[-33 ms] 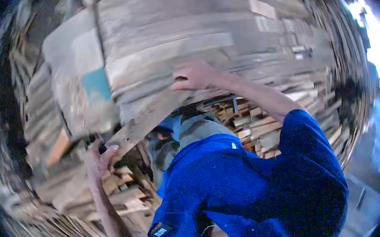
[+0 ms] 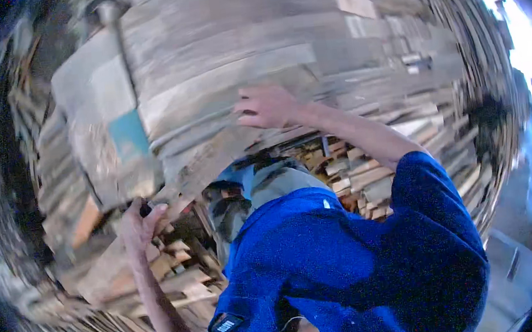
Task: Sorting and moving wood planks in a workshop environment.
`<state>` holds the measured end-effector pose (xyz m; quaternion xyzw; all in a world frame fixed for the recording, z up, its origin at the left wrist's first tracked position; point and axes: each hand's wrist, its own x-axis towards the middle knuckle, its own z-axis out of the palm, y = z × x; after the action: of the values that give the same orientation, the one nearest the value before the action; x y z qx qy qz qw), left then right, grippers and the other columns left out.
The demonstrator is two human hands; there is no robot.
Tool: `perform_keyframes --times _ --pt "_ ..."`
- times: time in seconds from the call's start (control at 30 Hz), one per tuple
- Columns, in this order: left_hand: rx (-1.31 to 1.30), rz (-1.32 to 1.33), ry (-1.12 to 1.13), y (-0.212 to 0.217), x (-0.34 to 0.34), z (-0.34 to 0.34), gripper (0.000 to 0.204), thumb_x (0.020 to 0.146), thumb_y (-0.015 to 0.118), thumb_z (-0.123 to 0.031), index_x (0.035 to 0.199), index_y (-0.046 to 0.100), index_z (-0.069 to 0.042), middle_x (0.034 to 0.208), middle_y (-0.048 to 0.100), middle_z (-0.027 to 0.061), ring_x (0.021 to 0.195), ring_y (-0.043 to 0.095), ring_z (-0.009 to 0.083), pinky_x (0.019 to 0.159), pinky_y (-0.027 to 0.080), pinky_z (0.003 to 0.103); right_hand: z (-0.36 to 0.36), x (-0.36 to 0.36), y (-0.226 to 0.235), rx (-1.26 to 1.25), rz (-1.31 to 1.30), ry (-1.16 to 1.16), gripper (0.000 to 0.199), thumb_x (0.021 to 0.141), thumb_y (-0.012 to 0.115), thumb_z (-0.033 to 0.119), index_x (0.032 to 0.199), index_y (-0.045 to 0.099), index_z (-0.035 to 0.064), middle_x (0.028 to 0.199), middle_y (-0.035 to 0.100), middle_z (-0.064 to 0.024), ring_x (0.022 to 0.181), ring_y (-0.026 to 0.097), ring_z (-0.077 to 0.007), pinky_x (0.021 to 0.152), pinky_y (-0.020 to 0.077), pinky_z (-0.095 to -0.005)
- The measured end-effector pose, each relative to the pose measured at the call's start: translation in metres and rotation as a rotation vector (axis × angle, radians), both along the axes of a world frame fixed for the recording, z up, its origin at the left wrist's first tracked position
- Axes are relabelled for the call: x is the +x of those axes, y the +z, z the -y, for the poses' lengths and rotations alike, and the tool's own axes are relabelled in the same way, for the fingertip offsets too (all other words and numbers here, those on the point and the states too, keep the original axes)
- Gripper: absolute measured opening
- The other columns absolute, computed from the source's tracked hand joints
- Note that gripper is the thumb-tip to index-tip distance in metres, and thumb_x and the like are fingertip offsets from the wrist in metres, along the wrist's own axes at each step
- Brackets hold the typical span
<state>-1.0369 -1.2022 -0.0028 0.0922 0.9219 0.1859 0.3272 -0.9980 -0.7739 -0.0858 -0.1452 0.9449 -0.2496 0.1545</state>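
Observation:
A long, rough wooden board [image 2: 205, 164] slants in front of my body, its near end low on the left and its far end higher toward the middle. My left hand [image 2: 139, 229] is closed on the low end, with the thumb over the face. At the upper end my right hand [image 2: 268, 107] has its fingers curled at the board, a dark gap showing between them. Motion blur softens both grips, and the right hand covers part of that end.
Stacked planks [image 2: 222, 42] fill the space ahead, and a pale panel with a teal patch [image 2: 128, 135] stands at the left. Loose offcuts [image 2: 370, 181] lie beside my body on the right, with more wood scraps [image 2: 176, 264] below my left hand. Bright daylight enters at the far right.
The surroundings have shifted slightly in view, the teal patch moving a little left and down. Both hands and the board keep nearly the same position before me.

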Motion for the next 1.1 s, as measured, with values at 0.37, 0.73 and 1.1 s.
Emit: perform_keyframes --times 0.37,0.73,1.1 --pt "-0.172 -0.222 -0.419 -0.087 -0.053 -0.297 0.061 0.079 0.068 -0.066 0.104 0.069 -0.010 0.101 0.072 0.0193 0.096 0.068 0.0380 0.083 0.051 0.048 -0.153 0.081 -0.075 0.277 -0.163 -0.670 0.061 0.083 0.066 0.057 0.130 0.061 0.0185 0.127 0.057 -0.0130 0.131 0.044 -0.0331 0.111 0.0268 -0.0590" --pt "-0.014 -0.243 -0.507 -0.167 -0.069 -0.388 0.076 0.079 0.061 -0.075 0.109 0.067 -0.005 0.103 0.071 0.0213 0.100 0.066 0.0416 0.084 0.051 0.053 -0.242 0.083 -0.112 0.258 -0.011 -0.775 0.066 0.082 0.070 0.053 0.135 0.056 0.0164 0.138 0.050 -0.0189 0.134 0.041 -0.0385 0.108 0.0309 -0.0624" --pt "0.090 -0.428 -0.339 -0.210 -0.018 -0.381 0.061 0.086 0.063 -0.060 0.128 0.062 -0.016 0.140 0.051 0.0185 0.138 0.037 0.0369 0.113 0.018 0.066 -0.262 0.095 -0.129 0.392 0.156 -0.793 0.061 0.090 0.064 0.052 0.138 0.056 0.0153 0.139 0.054 -0.0163 0.136 0.042 -0.0365 0.114 0.0302 -0.0521"
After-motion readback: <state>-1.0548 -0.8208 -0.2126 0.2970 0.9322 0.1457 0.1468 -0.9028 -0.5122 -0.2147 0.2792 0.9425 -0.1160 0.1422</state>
